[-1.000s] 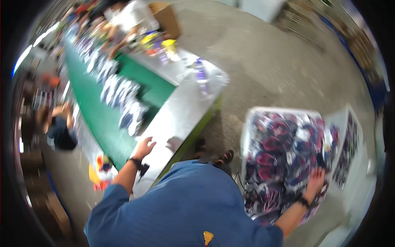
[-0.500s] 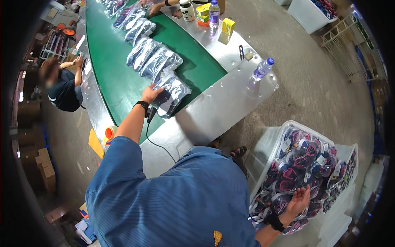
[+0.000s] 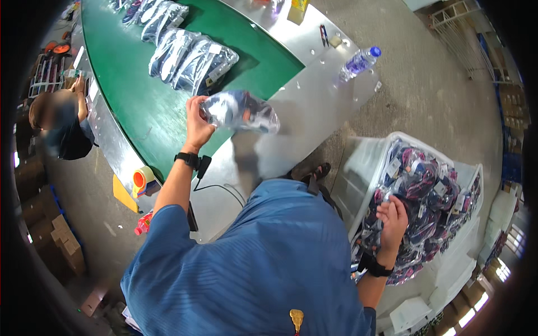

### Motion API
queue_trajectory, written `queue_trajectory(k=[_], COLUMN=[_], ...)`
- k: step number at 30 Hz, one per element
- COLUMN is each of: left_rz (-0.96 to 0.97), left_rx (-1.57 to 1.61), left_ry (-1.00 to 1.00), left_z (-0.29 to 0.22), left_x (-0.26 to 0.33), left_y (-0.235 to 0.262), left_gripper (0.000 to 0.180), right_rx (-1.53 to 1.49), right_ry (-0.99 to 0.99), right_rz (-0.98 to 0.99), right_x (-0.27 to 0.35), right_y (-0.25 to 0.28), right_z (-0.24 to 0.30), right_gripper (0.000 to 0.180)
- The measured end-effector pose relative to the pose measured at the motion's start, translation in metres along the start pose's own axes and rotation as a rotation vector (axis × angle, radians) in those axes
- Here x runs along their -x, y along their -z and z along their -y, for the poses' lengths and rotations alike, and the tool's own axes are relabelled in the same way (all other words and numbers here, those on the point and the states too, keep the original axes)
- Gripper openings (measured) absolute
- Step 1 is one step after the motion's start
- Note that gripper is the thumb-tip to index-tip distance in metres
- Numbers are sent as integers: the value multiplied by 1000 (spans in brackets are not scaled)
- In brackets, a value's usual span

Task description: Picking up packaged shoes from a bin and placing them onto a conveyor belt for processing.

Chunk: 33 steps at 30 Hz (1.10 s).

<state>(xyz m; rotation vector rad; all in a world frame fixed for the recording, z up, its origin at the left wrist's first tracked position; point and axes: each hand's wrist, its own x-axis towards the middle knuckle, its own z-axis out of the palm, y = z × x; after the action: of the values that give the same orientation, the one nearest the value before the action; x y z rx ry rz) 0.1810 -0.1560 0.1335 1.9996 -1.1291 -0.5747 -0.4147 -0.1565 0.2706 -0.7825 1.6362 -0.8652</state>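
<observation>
My left hand (image 3: 197, 122) grips one end of a clear plastic bag holding a dark item (image 3: 241, 111), lifted above the steel table edge (image 3: 314, 95) beside the green conveyor belt (image 3: 134, 106). My right hand (image 3: 392, 219) rests on a heap of similar bagged dark and red items (image 3: 426, 185) filling a white plastic bin (image 3: 364, 168) at my right; whether its fingers close on a bag I cannot tell. Several bagged items (image 3: 190, 59) lie in a row on the belt.
A plastic water bottle (image 3: 358, 61) lies on the steel table. A tape roll (image 3: 140, 179) sits at the belt's near end. Another person (image 3: 59, 126) works at the far left. Cardboard boxes (image 3: 56, 241) stand on the floor at left.
My left hand has lifted a bagged item off the belt's end and drawn it toward me. My right hand stays on the heap in the bin. The view has shifted slightly.
</observation>
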Motion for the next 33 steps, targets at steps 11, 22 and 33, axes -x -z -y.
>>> queue_trajectory(k=[11, 22, 33], left_rz=[73, 444, 1302], left_rx=[737, 1145, 752], left_ry=[490, 606, 105], left_z=[21, -36, -259], left_x=[94, 64, 43], left_y=[-57, -66, -120], left_gripper=[79, 66, 98], right_rx=[199, 178, -159], right_ry=[24, 124, 129], right_rz=[189, 245, 366], right_x=[-17, -21, -35], right_y=[-11, -9, 29], right_z=[-11, -3, 39], right_gripper=[32, 34, 43])
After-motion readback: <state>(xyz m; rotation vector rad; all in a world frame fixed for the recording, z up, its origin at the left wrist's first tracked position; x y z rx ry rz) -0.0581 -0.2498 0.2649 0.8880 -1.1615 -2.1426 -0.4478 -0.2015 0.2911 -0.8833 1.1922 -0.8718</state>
